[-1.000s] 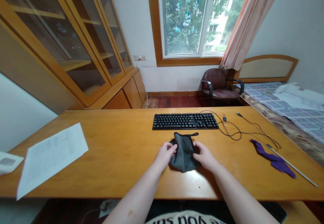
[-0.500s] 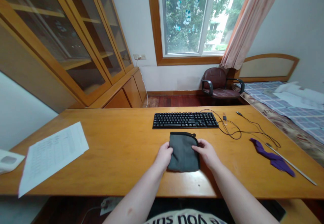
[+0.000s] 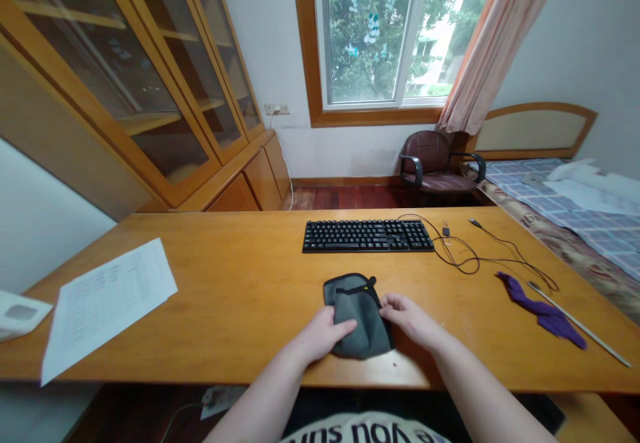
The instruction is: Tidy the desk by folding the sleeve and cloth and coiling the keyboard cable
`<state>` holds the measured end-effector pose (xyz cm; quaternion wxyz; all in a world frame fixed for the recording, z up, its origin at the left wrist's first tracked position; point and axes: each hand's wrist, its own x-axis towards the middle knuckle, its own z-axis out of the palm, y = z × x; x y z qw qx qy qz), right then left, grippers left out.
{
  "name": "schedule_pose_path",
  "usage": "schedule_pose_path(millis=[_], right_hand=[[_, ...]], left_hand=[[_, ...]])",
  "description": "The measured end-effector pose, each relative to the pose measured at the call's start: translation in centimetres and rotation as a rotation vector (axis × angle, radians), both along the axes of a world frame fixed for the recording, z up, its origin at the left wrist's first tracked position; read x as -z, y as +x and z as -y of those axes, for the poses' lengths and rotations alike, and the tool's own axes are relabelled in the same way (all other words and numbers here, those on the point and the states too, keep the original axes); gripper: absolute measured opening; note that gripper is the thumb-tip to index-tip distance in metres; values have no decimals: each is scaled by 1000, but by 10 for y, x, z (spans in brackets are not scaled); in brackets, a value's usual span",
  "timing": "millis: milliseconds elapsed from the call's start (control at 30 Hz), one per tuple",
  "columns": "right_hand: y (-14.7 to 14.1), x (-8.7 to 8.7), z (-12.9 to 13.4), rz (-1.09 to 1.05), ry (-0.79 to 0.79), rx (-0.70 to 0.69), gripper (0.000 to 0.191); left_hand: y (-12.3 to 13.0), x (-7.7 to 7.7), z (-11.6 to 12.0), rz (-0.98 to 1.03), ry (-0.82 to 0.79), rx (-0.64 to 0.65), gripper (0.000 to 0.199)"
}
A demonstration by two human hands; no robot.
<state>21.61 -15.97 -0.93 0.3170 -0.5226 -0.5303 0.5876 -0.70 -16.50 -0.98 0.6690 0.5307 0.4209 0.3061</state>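
Note:
A grey cloth pouch [image 3: 360, 319] with black edging lies near the front edge of the wooden desk [image 3: 225, 296], its top layer partly folded back so the opening shows. My left hand [image 3: 325, 331] grips its left side, thumb on top and fingers hidden beneath. My right hand [image 3: 406, 314] pinches the pouch's right edge below a black tab. Just beyond the pouch is a black keyboard [image 3: 369, 236].
Printed sheets [image 3: 107, 303] and a white device [image 3: 20, 315] are at the left. A looped cable [image 3: 477, 259], a small black plug [image 3: 446, 231], a purple cloth [image 3: 543, 309] and a thin rod [image 3: 580, 324] lie at the right.
The pouch has been tilted and its top layer folded back, opening its upper edge. My left hand has moved down and its thumb reaches further over the cloth.

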Motion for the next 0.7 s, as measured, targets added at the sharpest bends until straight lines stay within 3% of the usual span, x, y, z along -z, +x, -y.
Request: schedule_pose_path(millis=[133,200,367,533,700], right_hand=[[-4,13,-6,217,153,155,18],[-9,19,-10,328,181,195,17],[-24,18,-12,585,225,167,18],[-37,10,-11,802,175,161,25],[-45,7,-15,951,187,100,29]], left_hand=[[2,8,-9,12,15,-293,51],[2,13,-12,-16,-7,-361,50],[-3,20,-10,-276,71,-339,33],[-9,26,-11,-314,178,-410,28],[-13,26,-15,-667,215,-377,34]])
